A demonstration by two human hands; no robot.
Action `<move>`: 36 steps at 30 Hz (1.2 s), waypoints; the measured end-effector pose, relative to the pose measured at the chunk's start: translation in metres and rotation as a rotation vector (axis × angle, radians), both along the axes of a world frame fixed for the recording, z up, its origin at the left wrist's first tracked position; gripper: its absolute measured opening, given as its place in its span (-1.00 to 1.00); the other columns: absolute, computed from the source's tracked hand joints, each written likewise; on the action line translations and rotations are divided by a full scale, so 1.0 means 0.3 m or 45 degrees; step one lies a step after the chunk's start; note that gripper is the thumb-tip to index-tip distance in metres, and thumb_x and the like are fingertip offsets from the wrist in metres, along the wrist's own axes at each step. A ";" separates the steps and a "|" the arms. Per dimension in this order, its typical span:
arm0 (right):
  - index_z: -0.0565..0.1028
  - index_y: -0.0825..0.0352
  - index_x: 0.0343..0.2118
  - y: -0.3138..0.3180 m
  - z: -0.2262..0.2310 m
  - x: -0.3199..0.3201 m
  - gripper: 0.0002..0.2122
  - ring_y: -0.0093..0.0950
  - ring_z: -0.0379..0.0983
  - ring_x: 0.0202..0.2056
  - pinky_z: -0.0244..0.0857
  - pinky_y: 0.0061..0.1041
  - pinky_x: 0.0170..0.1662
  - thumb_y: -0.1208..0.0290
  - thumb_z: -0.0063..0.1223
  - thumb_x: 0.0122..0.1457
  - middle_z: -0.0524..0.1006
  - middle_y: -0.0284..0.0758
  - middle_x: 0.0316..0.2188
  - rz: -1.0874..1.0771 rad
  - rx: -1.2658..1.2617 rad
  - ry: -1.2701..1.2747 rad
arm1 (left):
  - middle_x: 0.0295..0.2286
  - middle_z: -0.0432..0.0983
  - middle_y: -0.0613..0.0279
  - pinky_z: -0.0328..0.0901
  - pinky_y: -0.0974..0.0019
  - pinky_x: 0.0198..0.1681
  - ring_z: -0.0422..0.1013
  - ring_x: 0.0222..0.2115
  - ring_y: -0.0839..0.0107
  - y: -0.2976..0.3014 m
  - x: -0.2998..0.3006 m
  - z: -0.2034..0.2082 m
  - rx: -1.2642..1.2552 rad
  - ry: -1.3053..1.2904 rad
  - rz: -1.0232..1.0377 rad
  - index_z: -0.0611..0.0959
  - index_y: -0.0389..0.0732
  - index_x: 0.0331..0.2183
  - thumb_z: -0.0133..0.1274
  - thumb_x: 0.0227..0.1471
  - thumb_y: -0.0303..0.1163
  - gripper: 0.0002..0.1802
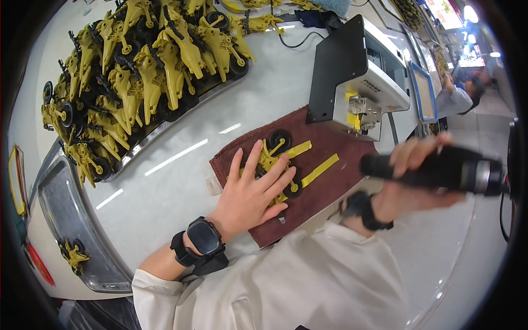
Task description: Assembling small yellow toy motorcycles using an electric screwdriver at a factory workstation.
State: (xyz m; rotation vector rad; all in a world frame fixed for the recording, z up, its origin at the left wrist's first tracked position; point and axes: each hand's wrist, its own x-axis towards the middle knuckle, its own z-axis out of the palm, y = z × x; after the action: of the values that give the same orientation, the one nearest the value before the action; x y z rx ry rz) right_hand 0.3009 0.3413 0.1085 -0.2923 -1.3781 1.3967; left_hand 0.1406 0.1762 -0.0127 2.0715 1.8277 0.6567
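Steadying stage, apparently: left hand (247, 191), spread wide over yellow toy (266, 160), on near-middle mat (309, 204); right hand (404, 199), wrapped round black tool (459, 168), at right. Next move seemingly calls for aligning tool with toy.

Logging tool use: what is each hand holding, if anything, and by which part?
The right hand grips a black handheld tool around its mid-body; the left hand lies spread over a yellow toy motorcycle, no closed grip showing.
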 end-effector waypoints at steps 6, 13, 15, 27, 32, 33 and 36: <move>0.19 0.37 -0.10 -0.180 -0.100 -0.025 -0.33 -0.33 0.38 -0.69 0.30 -0.39 -0.57 -0.21 -0.04 0.01 0.44 -0.20 -0.58 0.619 0.134 -0.030 | 0.13 0.14 0.26 -0.12 -0.26 0.13 -0.09 0.17 -0.16 0.003 -0.001 -0.010 0.007 -0.023 -0.012 0.35 0.03 0.08 0.09 -0.15 0.03 -0.27; 0.19 0.35 -0.11 -0.219 -0.118 -0.052 -0.35 -0.33 0.43 -0.62 0.31 -0.36 -0.50 -0.22 -0.07 0.03 0.46 -0.19 -0.50 0.589 0.165 -0.041 | 0.13 0.12 0.30 -0.12 -0.24 0.15 -0.10 0.18 -0.11 -0.005 -0.001 0.002 0.012 0.004 -0.015 0.33 0.01 0.09 0.10 -0.14 0.05 -0.25; 0.18 0.35 -0.11 -0.225 -0.125 -0.065 -0.34 -0.33 0.42 -0.62 0.31 -0.37 -0.50 -0.23 -0.07 0.02 0.46 -0.19 -0.50 0.584 0.174 -0.050 | 0.13 0.12 0.29 -0.12 -0.25 0.14 -0.10 0.18 -0.13 -0.006 -0.001 -0.008 0.008 -0.012 -0.010 0.33 0.02 0.09 0.13 -0.18 0.02 -0.23; 0.18 0.36 -0.11 -0.207 -0.144 -0.066 -0.31 -0.36 0.41 -0.63 0.31 -0.39 -0.51 -0.26 -0.06 0.01 0.45 -0.22 -0.52 0.609 0.192 -0.075 | 0.14 0.13 0.25 -0.10 -0.26 0.12 -0.08 0.17 -0.16 -0.008 -0.010 -0.007 0.045 -0.103 -0.019 0.37 0.01 0.07 0.07 -0.14 -0.22 -0.35; 0.18 0.36 -0.11 -0.220 -0.136 -0.077 -0.32 -0.36 0.41 -0.62 0.30 -0.39 -0.49 -0.26 -0.07 0.01 0.45 -0.22 -0.51 0.629 0.169 -0.066 | 0.14 0.13 0.25 -0.09 -0.26 0.11 -0.08 0.17 -0.16 -0.007 -0.011 -0.008 0.042 -0.128 -0.012 0.38 0.00 0.07 0.05 -0.14 -0.30 -0.36; 0.18 0.36 -0.12 -0.226 -0.126 -0.077 -0.31 -0.35 0.41 -0.62 0.30 -0.38 -0.48 -0.26 -0.08 0.01 0.45 -0.21 -0.51 0.612 0.146 -0.083 | 0.14 0.14 0.25 -0.09 -0.26 0.11 -0.08 0.17 -0.16 -0.006 -0.010 -0.006 0.048 -0.137 -0.012 0.38 0.00 0.07 0.04 -0.15 -0.31 -0.36; 0.18 0.37 -0.12 -0.230 -0.128 -0.077 -0.31 -0.34 0.41 -0.60 0.29 -0.37 -0.47 -0.27 -0.08 0.02 0.45 -0.21 -0.50 0.588 0.120 -0.098 | 0.13 0.13 0.26 -0.12 -0.23 0.14 -0.09 0.18 -0.12 -0.008 -0.012 -0.006 0.041 -0.108 -0.010 0.38 0.00 0.06 0.06 -0.14 -0.26 -0.36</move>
State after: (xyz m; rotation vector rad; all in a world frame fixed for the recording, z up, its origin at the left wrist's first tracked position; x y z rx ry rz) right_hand 0.2776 0.2722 0.0702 0.0414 -1.6381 1.7000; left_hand 0.1371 0.1737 -0.0146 2.0372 1.7725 0.7651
